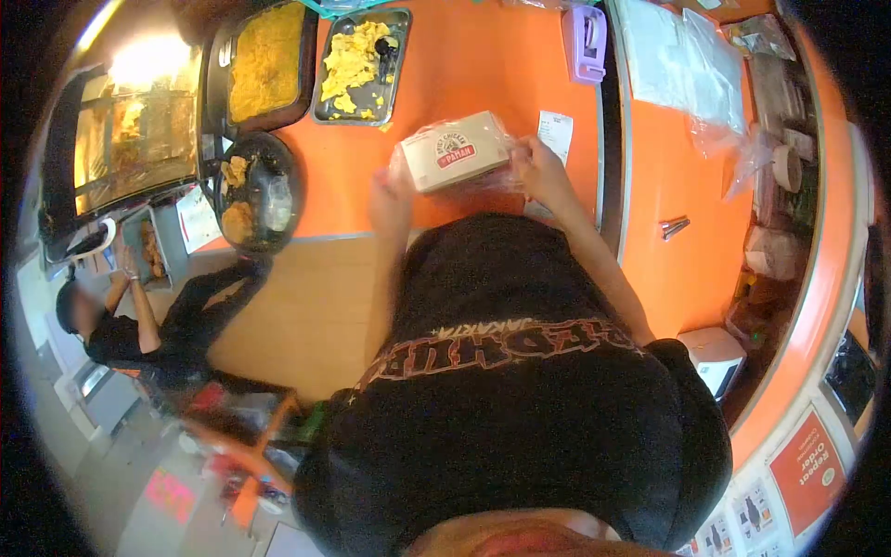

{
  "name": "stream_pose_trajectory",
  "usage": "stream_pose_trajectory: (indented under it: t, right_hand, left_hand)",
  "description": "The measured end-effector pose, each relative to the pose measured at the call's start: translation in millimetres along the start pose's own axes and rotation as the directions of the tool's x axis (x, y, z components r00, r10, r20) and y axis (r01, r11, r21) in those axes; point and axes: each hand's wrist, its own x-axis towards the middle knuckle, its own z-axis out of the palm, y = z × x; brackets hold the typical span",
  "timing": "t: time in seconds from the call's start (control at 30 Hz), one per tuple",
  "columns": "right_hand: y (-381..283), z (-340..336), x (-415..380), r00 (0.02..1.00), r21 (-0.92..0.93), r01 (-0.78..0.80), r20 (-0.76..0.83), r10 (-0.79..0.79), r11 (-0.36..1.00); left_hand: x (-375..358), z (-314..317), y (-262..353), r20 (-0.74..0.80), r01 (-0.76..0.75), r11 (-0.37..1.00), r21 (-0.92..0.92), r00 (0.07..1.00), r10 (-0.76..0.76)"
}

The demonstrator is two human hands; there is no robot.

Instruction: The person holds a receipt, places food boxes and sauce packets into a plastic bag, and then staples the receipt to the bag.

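A white food box [457, 151] with a red and black printed logo lies in a clear plastic bag [501, 176] over the orange counter [343, 186]. My left hand [392, 190] is at the bag's left side, its fingers blurred by motion. At the right side, my right hand [538, 167] pinches the bag's edge near the box's corner. A paper receipt [555, 136] lies just beyond my right hand.
Trays of yellow food [348, 70] and orange-brown food [266, 63] stand at the back left, near a black pan [277, 200]. A purple tape dispenser [586, 45], plastic bags [682, 60] and a stapler [675, 226] lie right. A co-worker [121, 325] is at far left.
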Motion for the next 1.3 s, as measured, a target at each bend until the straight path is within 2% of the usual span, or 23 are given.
stream_pose_trajectory:
  t: [0.1, 0.2, 0.23, 0.3, 0.4, 0.43, 0.53, 0.6, 0.63, 0.7, 0.73, 0.83, 0.93, 1.03, 1.13, 1.17, 1.23, 1.3]
  right_hand:
    - [3.9, -2.6, -8.5, 0.973, 0.121, 0.230, -0.013, -0.230, 0.966]
    - [-22.9, -16.1, -23.1, 0.990, 0.204, 0.128, 0.037, -0.138, 0.971]
    - [-10.7, -13.5, -18.3, 0.982, 0.026, 0.178, 0.057, -0.179, 0.984]
    - [21.1, -5.0, -0.1, 0.959, -0.321, 0.282, 0.127, -0.254, 0.904]
    - [-0.2, 9.6, -9.0, 0.899, -0.303, 0.435, 0.089, -0.429, 0.848]
    - [-3.3, 17.6, -10.2, 0.848, -0.370, 0.526, 0.160, -0.505, 0.766]
    - [0.1, 41.5, 0.8, 0.693, -0.486, 0.709, 0.349, -0.630, 0.511]
    - [8.4, 58.4, 22.9, 0.638, -0.500, 0.757, 0.428, -0.640, 0.421]
    - [8.9, 61.6, 28.8, 0.625, -0.491, 0.767, 0.425, -0.655, 0.413]
    - [2.5, 62.8, 32.7, 0.598, -0.476, 0.786, 0.425, -0.680, 0.394]
    - [-0.1, 63.7, 32.5, 0.619, -0.485, 0.770, 0.408, -0.671, 0.415]
    - [-8.1, 72.1, 29.8, 0.685, -0.515, 0.710, 0.344, -0.642, 0.481]
    - [-11.8, 78.6, 28.2, 0.747, -0.555, 0.639, 0.280, -0.603, 0.533]
    - [-9.9, 78.7, 26.6, 0.753, -0.568, 0.631, 0.285, -0.593, 0.529]
    - [-6.3, 76.0, 26.3, 0.738, -0.554, 0.648, 0.287, -0.610, 0.523]
    - [-7.3, 75.6, 26.3, 0.751, -0.548, 0.640, 0.300, -0.588, 0.539]
    - [-2.1, 77.3, 27.1, 0.741, -0.501, 0.663, 0.336, -0.582, 0.556]
    - [-0.3, 71.5, 35.6, 0.691, -0.425, 0.720, 0.367, -0.623, 0.548]
  left_hand:
    - [-10.7, -29.9, 31.6, -0.008, -0.086, 0.990, -0.115, 0.996, 0.085]
    - [-14.0, -50.6, 44.7, -0.065, 0.037, 0.953, -0.302, 0.996, -0.060]
    - [-14.4, -46.0, 42.0, -0.069, 0.046, 0.955, -0.293, 0.995, -0.069]
    - [-7.1, -25.4, 28.9, -0.088, 0.061, 0.960, -0.274, 0.992, -0.088]
    - [-5.4, 11.9, -17.5, 0.115, 0.032, 0.984, -0.174, 0.993, -0.012]
    - [-8.0, 13.6, -23.2, 0.073, -0.034, 0.999, -0.034, 0.997, 0.037]
    - [-8.0, -2.4, -15.0, 0.042, -0.056, 0.994, 0.091, 0.998, 0.052]
    - [-3.5, -11.7, -11.2, -0.077, -0.129, 0.988, 0.078, 0.988, 0.135]
    - [3.0, -15.1, -7.7, -0.141, -0.170, 0.983, 0.074, 0.974, 0.179]
    - [7.8, -15.3, 10.5, -0.028, -0.081, 0.997, -0.005, 0.996, 0.080]
    - [8.9, -13.7, 17.5, 0.031, -0.028, 0.999, -0.044, 0.999, 0.030]
    - [25.4, 37.6, -43.0, 0.110, 0.091, 0.960, -0.264, 0.992, -0.064]
    - [15.9, 8.2, -33.1, 0.021, 0.026, 0.988, 0.152, 0.999, -0.030]
    - [8.9, -6.2, -37.3, -0.026, -0.009, 0.939, 0.345, 0.999, 0.019]
    - [-3.1, -52.6, 36.2, -0.003, 0.012, 0.980, 0.200, 1.000, -0.011]
    - [-2.7, -55.4, 50.3, -0.040, -0.059, 0.998, 0.029, 0.997, 0.060]
    - [-8.5, -60.2, 65.8, -0.147, -0.200, 0.935, -0.294, 0.976, 0.162]
    - [-4.1, -59.1, 71.7, -0.187, -0.197, 0.961, -0.193, 0.969, 0.161]
